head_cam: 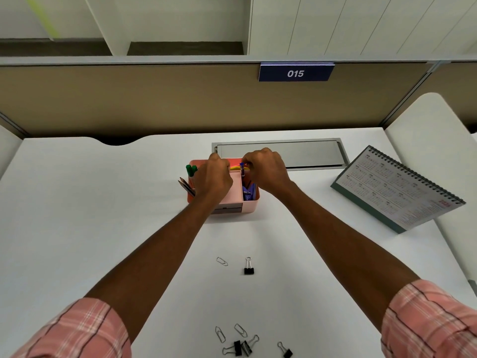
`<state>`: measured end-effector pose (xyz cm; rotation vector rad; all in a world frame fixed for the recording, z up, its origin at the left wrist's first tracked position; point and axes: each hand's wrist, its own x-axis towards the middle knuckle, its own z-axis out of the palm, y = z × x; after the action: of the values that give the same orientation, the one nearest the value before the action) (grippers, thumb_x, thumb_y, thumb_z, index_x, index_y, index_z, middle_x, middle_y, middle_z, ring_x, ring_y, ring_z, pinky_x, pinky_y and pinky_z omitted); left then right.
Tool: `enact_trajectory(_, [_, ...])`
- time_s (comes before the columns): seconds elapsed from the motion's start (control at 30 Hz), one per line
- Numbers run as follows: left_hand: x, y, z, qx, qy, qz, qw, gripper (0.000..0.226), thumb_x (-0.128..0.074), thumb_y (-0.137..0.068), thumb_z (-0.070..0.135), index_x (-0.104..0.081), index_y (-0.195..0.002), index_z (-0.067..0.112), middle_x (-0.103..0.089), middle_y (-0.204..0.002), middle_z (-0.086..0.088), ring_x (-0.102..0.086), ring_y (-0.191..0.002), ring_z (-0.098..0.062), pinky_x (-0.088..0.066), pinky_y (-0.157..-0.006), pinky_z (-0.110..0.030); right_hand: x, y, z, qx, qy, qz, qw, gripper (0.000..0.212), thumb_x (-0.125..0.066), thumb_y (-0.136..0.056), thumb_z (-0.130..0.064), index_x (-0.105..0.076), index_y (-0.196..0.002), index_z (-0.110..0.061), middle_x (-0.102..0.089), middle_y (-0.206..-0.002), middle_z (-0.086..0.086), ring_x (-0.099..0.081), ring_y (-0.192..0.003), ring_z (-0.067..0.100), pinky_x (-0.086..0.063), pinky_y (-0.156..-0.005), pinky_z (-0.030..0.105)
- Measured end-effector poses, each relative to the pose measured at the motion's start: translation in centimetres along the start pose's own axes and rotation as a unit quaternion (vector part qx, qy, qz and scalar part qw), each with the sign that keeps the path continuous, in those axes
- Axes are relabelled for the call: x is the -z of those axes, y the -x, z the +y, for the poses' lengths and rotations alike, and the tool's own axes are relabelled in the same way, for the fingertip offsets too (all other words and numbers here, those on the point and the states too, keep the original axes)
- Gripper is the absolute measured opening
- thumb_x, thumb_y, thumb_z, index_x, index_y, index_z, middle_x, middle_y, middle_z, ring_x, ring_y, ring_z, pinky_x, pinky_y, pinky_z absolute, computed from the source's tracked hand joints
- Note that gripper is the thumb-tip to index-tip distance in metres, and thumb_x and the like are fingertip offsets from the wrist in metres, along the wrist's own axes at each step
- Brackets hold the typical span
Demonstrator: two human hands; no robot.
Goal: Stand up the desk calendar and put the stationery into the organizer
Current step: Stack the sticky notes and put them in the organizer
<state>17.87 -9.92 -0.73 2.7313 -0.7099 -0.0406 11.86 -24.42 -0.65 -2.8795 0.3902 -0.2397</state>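
A pink organizer (236,195) stands mid-desk, holding green markers (191,170), pencils (186,186) and a purple stapler (249,191). Both hands hover over its back compartments. My left hand (214,174) has its fingers curled down into the organizer; what it holds is hidden. My right hand (267,167) pinches a blue pen (242,168) standing upright in a back slot. The desk calendar (398,188) stands tent-like at the right. A paper clip (222,261) and a black binder clip (248,267) lie on the desk nearer me, and several more clips (245,343) lie at the front edge.
A grey cable hatch (284,151) is set into the white desk (90,202) behind the organizer. A tan partition with a blue "015" sign (295,72) closes the back. A white chair back (433,120) rises at the right.
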Motion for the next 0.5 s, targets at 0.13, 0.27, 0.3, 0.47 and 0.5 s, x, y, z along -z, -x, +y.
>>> enact_trajectory(0.13, [0.2,0.1,0.1,-0.001,0.004,0.003,1.000,0.020,-0.063,-0.101,0.024,-0.074,-0.115,0.015,-0.065,-0.121,-0.009,-0.068,-0.097,-0.029,-0.057,-0.079,-0.036,0.2,0.2,-0.2,-0.008,0.004,-0.013,1.000,0.032,-0.072,-0.092,-0.039,-0.071,-0.119,-0.021,-0.077,-0.106,0.004,-0.067,-0.100,0.027,-0.050,-0.088,0.041])
enact_trajectory(0.27, [0.5,0.5,0.1,-0.004,0.007,0.002,1.000,0.019,-0.064,-0.100,0.024,-0.074,-0.114,0.014,-0.065,-0.119,-0.009,-0.067,-0.094,-0.029,-0.058,-0.079,-0.037,0.5,0.7,-0.3,-0.009,0.000,-0.015,1.000,0.029,-0.070,-0.093,-0.036,-0.072,-0.118,-0.020,-0.077,-0.106,0.004,-0.067,-0.100,0.027,-0.050,-0.088,0.040])
enact_trajectory(0.3, [0.6,0.6,0.1,-0.004,0.010,0.003,1.000,0.019,-0.063,-0.101,0.024,-0.074,-0.113,0.014,-0.066,-0.118,-0.009,-0.067,-0.093,-0.029,-0.059,-0.079,-0.037,0.7,0.9,-0.3,-0.009,-0.003,-0.012,1.000,0.028,-0.070,-0.093,-0.035,-0.072,-0.116,-0.020,-0.077,-0.105,0.004,-0.066,-0.100,0.027,-0.050,-0.087,0.040])
enact_trajectory(0.47, [0.9,1.6,0.5,-0.008,0.019,0.010,1.000,0.021,-0.059,-0.103,0.027,-0.076,-0.112,0.017,-0.066,-0.119,-0.007,-0.067,-0.096,-0.027,-0.056,-0.078,-0.035,1.5,1.9,-0.7,-0.011,-0.021,0.011,1.000,0.025,-0.069,-0.094,-0.025,-0.074,-0.116,-0.015,-0.077,-0.108,0.008,-0.066,-0.101,0.030,-0.050,-0.086,0.040])
enact_trajectory(0.5, [1.0,1.8,0.6,-0.011,0.019,0.013,1.000,0.022,-0.058,-0.103,0.027,-0.076,-0.112,0.018,-0.067,-0.120,-0.007,-0.067,-0.098,-0.027,-0.054,-0.077,-0.034,1.7,2.2,-0.8,-0.012,-0.023,0.012,1.000,0.025,-0.070,-0.093,-0.024,-0.074,-0.117,-0.014,-0.077,-0.109,0.008,-0.066,-0.101,0.030,-0.051,-0.086,0.041])
